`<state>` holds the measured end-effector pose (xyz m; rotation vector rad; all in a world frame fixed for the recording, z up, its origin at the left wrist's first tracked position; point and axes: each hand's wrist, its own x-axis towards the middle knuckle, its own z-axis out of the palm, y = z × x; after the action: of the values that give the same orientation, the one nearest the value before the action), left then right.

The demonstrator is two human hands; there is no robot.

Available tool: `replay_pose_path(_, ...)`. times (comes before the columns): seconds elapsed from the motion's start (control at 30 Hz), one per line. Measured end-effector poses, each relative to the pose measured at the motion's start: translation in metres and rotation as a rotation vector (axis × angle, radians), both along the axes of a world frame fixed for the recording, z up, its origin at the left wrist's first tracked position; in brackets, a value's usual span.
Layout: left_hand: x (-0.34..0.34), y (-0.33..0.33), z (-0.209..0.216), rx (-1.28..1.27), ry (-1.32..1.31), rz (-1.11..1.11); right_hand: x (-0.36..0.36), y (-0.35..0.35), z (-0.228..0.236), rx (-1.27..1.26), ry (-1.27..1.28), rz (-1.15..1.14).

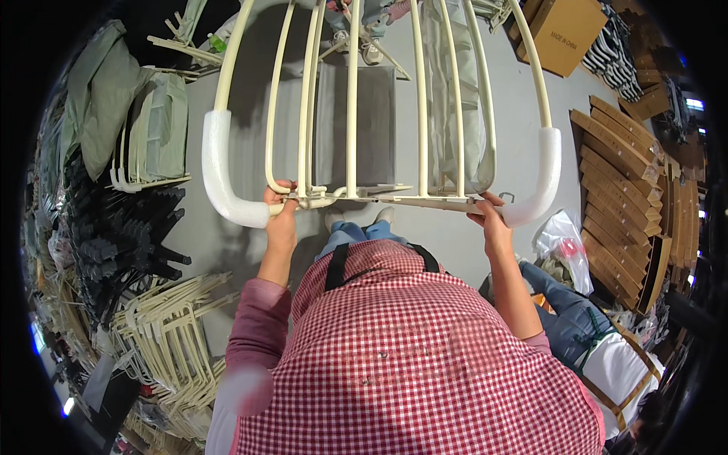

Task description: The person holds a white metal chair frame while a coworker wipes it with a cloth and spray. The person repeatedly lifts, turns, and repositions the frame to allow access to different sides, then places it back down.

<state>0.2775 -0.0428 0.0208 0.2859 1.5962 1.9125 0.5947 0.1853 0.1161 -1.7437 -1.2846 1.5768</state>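
Frame: you hold a cream metal tube frame (pixel 356 114) in front of your chest, its bars running up and away from you; the far end is cut off at the top edge.
Left hand: your left hand (pixel 280 208) is clenched around the lower crossbar, just beside the white foam sleeve (pixel 220 171) on the left corner.
Right hand: your right hand (pixel 489 216) grasps the same crossbar at its right end, next to the other foam sleeve (pixel 542 178); the fingertips are hidden behind the bar.
Hidden: your red checked apron (pixel 409 356) covers most of your legs; only your shoes (pixel 360 218) show below the frame.
Hard to make out: a second person (pixel 599 341) at lower right is partly cut off.
Packages: a brown cardboard box (pixel 565 30) sits at upper right, a clear plastic bag (pixel 565 243) lies right of your hand, and flat brown boards (pixel 629 189) stack along the right side.
Left side: more cream frames (pixel 171 334) lie heaped on the floor.
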Motion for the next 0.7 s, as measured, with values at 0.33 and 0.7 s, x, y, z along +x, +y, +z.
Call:
replay_pose_path(0.33,-0.007,-0.015,-0.035,-0.142,-0.147,-0.027,0.005,-0.017,-0.048,-0.039,0.028,0.026)
replay_pose_path(0.7,0.017,-0.031,-0.078,-0.306,-0.064,-0.006,0.016,-0.028,-0.071,-0.072,0.009,0.048)
